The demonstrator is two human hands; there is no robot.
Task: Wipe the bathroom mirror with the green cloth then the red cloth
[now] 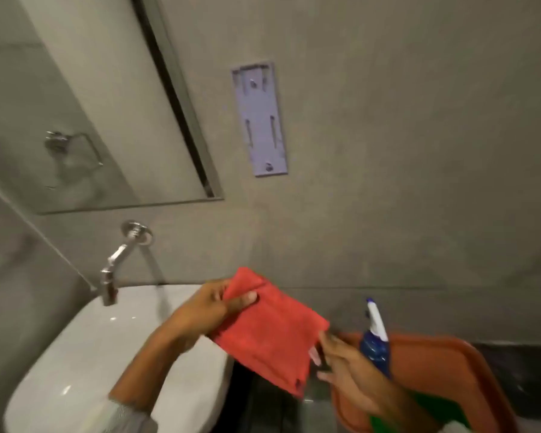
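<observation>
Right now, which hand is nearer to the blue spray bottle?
Right. The right hand is just beside the blue spray bottle; the left hand is across the red cloth.

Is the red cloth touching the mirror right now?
No. The red cloth is held in the air between the left hand and right hand, well below the mirror.
</observation>
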